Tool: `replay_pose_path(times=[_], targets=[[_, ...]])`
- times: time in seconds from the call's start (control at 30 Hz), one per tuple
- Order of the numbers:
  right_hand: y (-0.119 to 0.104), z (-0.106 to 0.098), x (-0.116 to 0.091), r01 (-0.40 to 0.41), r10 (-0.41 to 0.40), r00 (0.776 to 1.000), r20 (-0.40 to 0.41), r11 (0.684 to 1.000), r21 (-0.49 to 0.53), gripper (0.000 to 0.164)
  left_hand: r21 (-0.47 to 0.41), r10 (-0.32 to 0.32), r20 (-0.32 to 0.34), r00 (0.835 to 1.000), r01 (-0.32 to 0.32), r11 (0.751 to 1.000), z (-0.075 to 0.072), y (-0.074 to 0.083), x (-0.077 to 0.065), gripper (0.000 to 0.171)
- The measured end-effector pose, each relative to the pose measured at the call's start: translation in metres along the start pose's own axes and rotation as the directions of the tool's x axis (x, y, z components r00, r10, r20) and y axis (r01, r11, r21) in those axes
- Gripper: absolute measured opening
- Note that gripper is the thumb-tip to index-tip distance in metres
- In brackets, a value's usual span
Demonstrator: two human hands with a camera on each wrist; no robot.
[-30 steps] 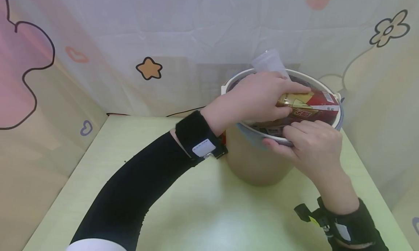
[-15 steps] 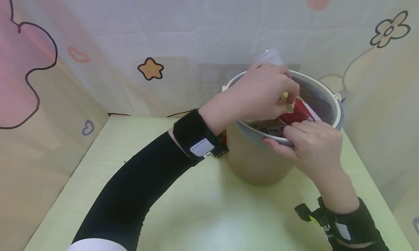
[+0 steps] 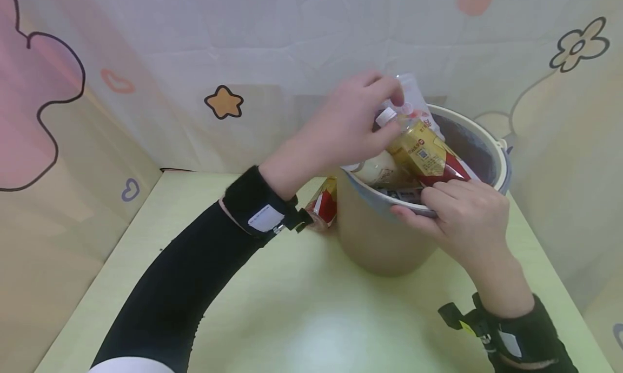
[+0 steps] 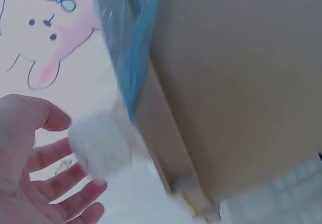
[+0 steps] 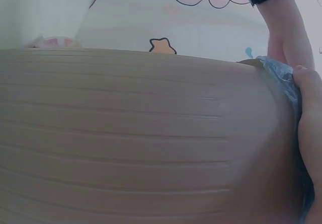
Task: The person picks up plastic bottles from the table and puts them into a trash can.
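A beige bin with a blue liner folded over its rim stands on the table. My right hand grips the bin's near rim, thumb outside on the liner. Leaning in the bin is a plastic bottle with a gold and red label and a white cap up. My left hand is at the bottle's cap end, fingers loosely spread; in the left wrist view a blurred white cap lies beside those fingers. A pale bottle and a whitish plastic piece are also in the bin.
Against the bin's left side lies another gold and red labelled bottle, partly hidden by my left wrist strap. A patterned curtain rises behind the pale table. The bin's handle joint sticks out at the right.
The labelled bottle has swung from lying crosswise in the bin to leaning with its cap up and left. My left hand has drawn back left and loosened. The right hand stays put.
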State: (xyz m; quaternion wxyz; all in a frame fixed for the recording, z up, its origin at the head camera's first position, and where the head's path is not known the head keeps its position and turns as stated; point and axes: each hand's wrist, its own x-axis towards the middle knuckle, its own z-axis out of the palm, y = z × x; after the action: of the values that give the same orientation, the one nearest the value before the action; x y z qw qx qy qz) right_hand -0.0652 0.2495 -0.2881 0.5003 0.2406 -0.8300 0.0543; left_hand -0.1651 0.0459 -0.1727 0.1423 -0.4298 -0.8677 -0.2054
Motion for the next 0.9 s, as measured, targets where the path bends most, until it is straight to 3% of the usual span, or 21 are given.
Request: replay_pose_path(times=[0.17,0.3,0.43,0.57,0.67,0.9], targets=[[0.001,0.0,-0.001,-0.003,0.003,0.999,0.033,1.0,-0.007,0.073,-0.087,-0.072,-0.192,0.979,0.057,0.995,-0.007,-0.028,-0.018,0.029],[0.002,-0.001,-0.002,-0.002,0.003,0.998,0.061,1.0,-0.017,0.073,-0.175,-0.187,-0.249,0.95,0.146,0.974,-0.004,-0.053,-0.034,0.029],[0.002,-0.001,-0.002,-0.002,0.003,0.998,0.062,1.0,-0.022,0.074,-0.236,-0.284,-0.222,0.933,0.232,0.944,0.007,-0.076,-0.053,0.03],[0.002,-0.001,-0.002,-0.003,0.004,0.998,0.055,1.0,-0.018,0.074,-0.246,-0.373,-0.13,0.919,0.335,0.91,0.029,-0.095,-0.071,0.033],[0.001,-0.001,-0.002,-0.003,0.003,0.999,0.045,1.0,-0.017,0.073,-0.232,-0.418,-0.05,0.907,0.396,0.888,0.051,-0.106,-0.083,0.035],[0.002,-0.002,-0.002,-0.003,0.004,0.998,0.063,1.0,-0.016,0.074,-0.166,-0.432,0.084,0.898,0.441,0.882,0.116,-0.126,-0.107,0.041]])
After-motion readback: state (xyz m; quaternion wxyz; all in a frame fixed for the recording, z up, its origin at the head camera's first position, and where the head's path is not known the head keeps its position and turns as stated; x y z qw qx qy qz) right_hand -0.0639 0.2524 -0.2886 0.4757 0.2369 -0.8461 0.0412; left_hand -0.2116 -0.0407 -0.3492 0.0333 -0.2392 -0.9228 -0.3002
